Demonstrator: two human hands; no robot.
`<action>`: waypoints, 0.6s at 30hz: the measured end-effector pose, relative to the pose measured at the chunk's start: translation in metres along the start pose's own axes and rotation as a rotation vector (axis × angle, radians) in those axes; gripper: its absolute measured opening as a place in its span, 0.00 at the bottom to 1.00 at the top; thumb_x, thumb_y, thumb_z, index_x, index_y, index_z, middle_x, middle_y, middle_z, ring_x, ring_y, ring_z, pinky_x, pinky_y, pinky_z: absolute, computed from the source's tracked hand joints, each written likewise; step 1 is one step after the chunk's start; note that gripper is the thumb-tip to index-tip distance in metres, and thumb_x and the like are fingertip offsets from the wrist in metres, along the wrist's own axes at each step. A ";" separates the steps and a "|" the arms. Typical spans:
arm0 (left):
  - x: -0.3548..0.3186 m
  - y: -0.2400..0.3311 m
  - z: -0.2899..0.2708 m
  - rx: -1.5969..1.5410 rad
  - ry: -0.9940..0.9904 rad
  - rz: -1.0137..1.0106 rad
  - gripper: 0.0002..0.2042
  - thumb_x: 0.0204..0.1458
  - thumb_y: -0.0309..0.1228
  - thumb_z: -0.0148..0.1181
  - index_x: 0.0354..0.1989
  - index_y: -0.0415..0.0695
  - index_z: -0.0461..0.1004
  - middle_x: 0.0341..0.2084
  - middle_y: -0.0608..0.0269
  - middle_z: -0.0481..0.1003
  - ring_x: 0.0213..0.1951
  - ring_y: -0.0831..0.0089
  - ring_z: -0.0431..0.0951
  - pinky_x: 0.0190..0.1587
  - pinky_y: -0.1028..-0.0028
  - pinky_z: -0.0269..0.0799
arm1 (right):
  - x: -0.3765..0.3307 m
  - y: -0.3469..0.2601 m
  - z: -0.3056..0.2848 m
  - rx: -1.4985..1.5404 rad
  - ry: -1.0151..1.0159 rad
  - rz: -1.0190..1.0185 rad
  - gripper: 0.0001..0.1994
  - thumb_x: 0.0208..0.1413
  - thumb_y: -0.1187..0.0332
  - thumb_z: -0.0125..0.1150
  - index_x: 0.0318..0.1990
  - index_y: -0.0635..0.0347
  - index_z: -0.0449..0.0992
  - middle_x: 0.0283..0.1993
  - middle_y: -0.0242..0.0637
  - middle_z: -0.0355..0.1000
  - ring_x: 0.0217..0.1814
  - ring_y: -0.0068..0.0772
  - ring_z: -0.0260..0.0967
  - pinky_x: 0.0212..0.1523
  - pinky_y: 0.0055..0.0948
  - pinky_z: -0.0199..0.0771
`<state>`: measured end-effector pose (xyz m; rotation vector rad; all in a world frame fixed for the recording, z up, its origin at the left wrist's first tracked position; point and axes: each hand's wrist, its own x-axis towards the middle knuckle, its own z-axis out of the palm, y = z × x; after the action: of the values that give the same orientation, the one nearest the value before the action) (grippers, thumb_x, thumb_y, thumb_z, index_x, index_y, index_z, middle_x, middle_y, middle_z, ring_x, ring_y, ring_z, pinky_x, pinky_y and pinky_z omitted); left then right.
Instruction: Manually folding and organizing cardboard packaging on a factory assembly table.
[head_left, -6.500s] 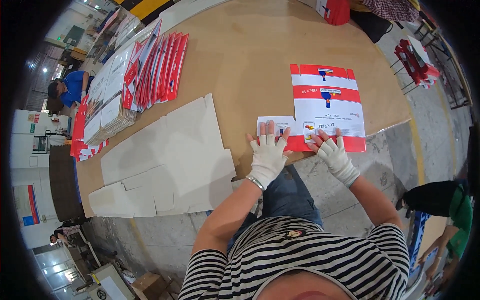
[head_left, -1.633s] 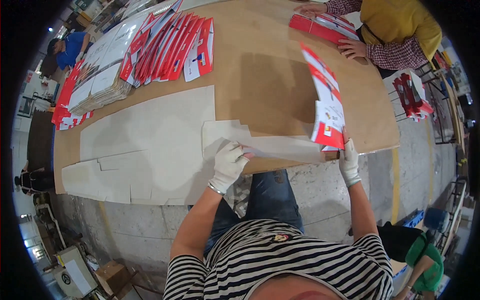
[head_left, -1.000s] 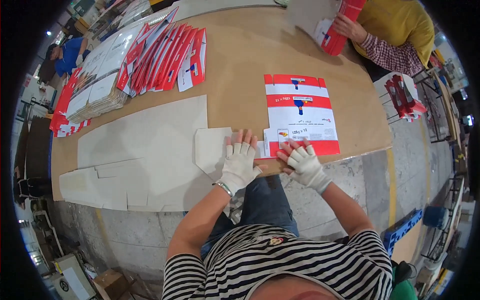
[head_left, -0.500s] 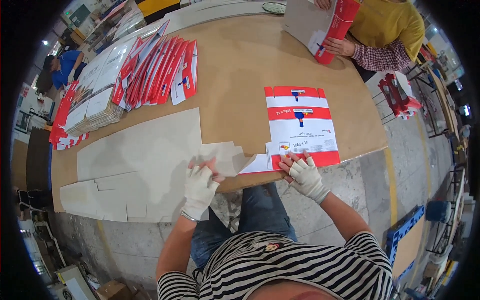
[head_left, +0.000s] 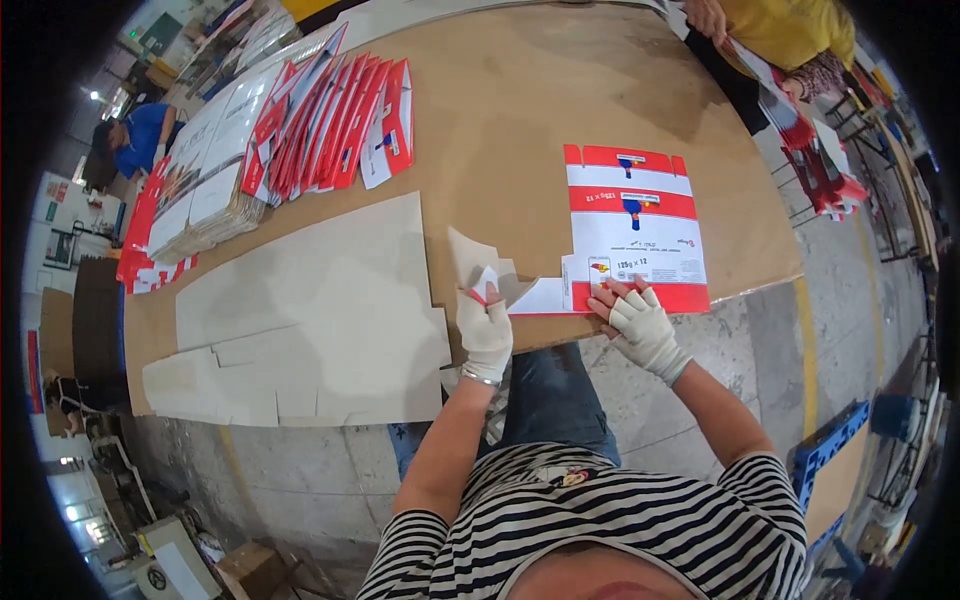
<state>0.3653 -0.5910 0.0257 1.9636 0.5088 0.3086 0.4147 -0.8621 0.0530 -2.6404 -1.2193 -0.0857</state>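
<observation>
Flat red-white carton blank (head_left: 637,228) lies printed side up at counter (head_left: 520,110) near edge. Right hand (head_left: 645,328) fingers spread, pressing its bottom corner. Left hand (head_left: 485,330) pinching white flap (head_left: 484,284), lifted. Looks light, thin, bendy, creases easy; best gripped by edges.

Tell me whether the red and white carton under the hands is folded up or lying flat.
Lying flat: the red and white carton is spread unfolded on the table, the right hand pressing its near edge.
</observation>
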 end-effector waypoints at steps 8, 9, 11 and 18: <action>0.013 0.003 0.008 0.642 -0.375 0.793 0.34 0.54 0.36 0.57 0.71 0.46 0.55 0.71 0.50 0.51 0.72 0.51 0.50 0.66 0.33 0.44 | 0.004 0.022 -0.017 -0.280 0.046 -0.147 0.28 0.57 0.67 0.49 0.68 0.46 0.62 0.70 0.33 0.61 0.74 0.37 0.56 0.69 0.64 0.48; 0.011 0.013 0.007 0.642 -0.383 0.797 0.34 0.54 0.36 0.57 0.71 0.46 0.55 0.71 0.50 0.51 0.72 0.51 0.50 0.66 0.33 0.44 | 0.002 0.024 -0.015 -0.261 0.068 -0.170 0.27 0.56 0.68 0.50 0.67 0.48 0.64 0.69 0.35 0.62 0.73 0.38 0.57 0.70 0.63 0.47; 0.007 0.028 0.008 0.643 -0.426 0.765 0.37 0.56 0.44 0.58 0.72 0.49 0.52 0.72 0.51 0.50 0.73 0.48 0.48 0.65 0.32 0.42 | -0.003 0.027 -0.011 -0.233 0.058 -0.155 0.27 0.56 0.68 0.50 0.66 0.48 0.64 0.69 0.35 0.63 0.73 0.38 0.57 0.70 0.63 0.47; 0.010 0.010 0.019 0.821 -0.336 0.728 0.36 0.53 0.52 0.58 0.71 0.65 0.55 0.71 0.50 0.51 0.72 0.48 0.49 0.63 0.27 0.40 | -0.006 0.020 0.004 -0.283 0.111 -0.179 0.26 0.58 0.64 0.48 0.66 0.45 0.65 0.68 0.31 0.65 0.72 0.35 0.58 0.68 0.66 0.49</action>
<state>0.3844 -0.6054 0.0265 2.8912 -0.4005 0.2188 0.4256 -0.8778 0.0448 -2.7049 -1.4992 -0.4619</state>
